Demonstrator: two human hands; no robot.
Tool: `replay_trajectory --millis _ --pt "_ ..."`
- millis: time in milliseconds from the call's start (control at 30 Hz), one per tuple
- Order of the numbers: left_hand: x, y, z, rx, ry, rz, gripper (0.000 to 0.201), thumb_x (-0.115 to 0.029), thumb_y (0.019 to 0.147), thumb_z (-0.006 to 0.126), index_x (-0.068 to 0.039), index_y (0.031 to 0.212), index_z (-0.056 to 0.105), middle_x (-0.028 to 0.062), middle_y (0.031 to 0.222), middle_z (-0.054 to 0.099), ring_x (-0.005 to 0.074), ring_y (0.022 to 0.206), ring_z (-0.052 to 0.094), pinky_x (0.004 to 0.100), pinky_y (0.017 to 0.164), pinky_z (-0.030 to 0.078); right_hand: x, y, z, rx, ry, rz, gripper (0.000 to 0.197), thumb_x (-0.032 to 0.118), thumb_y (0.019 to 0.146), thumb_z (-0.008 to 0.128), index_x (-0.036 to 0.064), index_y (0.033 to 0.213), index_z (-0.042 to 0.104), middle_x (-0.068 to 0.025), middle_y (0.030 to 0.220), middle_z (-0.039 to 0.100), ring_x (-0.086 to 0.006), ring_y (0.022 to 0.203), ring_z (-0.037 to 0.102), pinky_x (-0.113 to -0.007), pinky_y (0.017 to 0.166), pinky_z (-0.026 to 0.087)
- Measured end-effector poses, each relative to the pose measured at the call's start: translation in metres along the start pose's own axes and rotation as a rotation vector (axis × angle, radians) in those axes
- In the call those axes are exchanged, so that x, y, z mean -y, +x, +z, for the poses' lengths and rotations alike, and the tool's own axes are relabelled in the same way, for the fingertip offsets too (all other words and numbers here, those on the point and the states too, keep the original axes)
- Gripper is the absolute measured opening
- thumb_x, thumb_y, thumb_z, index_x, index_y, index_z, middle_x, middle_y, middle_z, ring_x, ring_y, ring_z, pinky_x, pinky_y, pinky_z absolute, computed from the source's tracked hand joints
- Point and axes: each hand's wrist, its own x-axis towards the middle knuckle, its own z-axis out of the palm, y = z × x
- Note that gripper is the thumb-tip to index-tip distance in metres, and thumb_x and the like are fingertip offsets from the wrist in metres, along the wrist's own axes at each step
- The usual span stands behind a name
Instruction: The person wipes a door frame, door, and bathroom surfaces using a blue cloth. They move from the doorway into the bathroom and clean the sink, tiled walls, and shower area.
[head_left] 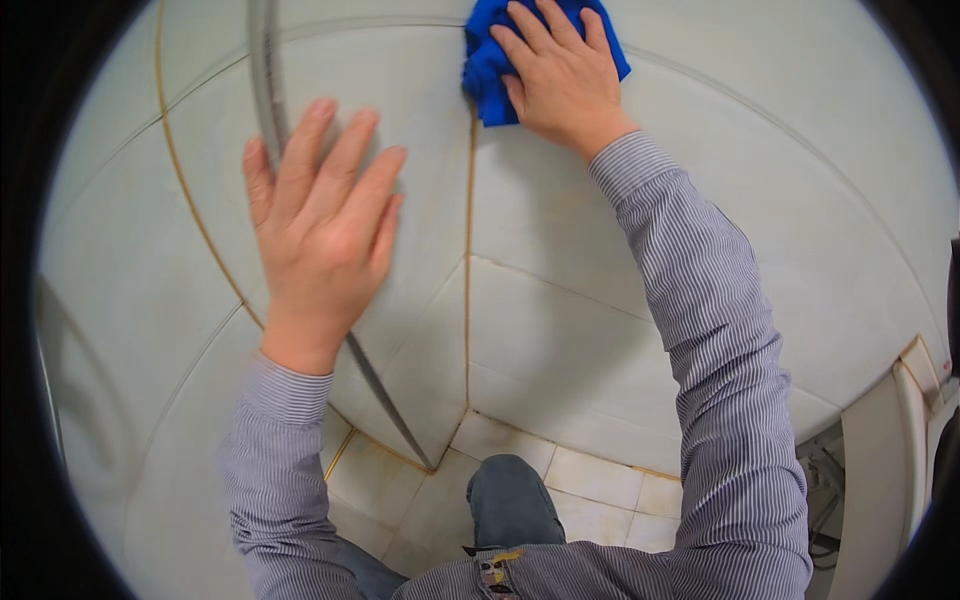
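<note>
My right hand (pixel 570 75) lies spread over a blue cloth (pixel 492 88), pressing it against the pale tiled wall (pixel 590 215) near the top of the view, by the corner seam. Some of the cloth bunches out past my fingertips and below my thumb. On the left, my left hand (pixel 325 215) is raised with its fingers apart and holds nothing. It is slightly blurred and is in front of a thin grey hose or pipe (pixel 385 395) that runs down the wall. I cannot tell whether this hand touches the pipe.
Yellowish grout lines mark the wall corner. Below, my knee (pixel 512 500) is above the tiled floor (pixel 500 440). At the lower right stands a cream-coloured panel or lid (pixel 880 470), with dark cables (pixel 825 520) beside it.
</note>
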Motion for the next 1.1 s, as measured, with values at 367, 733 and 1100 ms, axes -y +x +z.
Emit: replay_trajectory --millis 367,733,1100 --pt "0.001 -0.005 -0.002 0.020 0.017 -0.020 0.022 -0.014 0.070 0.068 -0.016 0.091 0.067 -0.0023 0.116 0.060 0.0198 0.122 0.044 0.0443 0.110 0.013 0.070 -0.104 -0.029 0.599 0.265 -0.190 0.047 0.016 0.067 0.069 0.0105 0.112 0.059 -0.0069 0.129 0.049 -0.0249 0.124 0.040 -0.042 0.102 0.029" --pt "-0.002 -0.004 -0.001 0.053 0.079 -0.006 0.025 -0.015 0.073 0.068 -0.016 0.098 0.066 -0.0014 0.125 0.055 0.0194 0.127 0.038 0.0421 0.110 0.016 -0.102 -0.113 -0.141 0.124 -0.297 0.233 0.060 0.028 0.069 0.070 0.0211 0.125 0.052 -0.0020 0.133 0.048 -0.0265 0.124 0.040 -0.048 0.100 0.029" --pt "0.009 -0.012 0.010 -0.232 -0.417 -0.294 0.063 -0.022 0.086 0.058 0.003 0.136 0.029 0.0201 0.142 0.028 0.0325 0.132 0.026 0.0396 0.108 0.024 -0.058 -0.193 -0.142 0.007 -0.297 0.454 0.047 0.018 0.069 0.061 0.0162 0.115 0.060 -0.0062 0.126 0.054 -0.0290 0.117 0.048 -0.040 0.099 0.029"
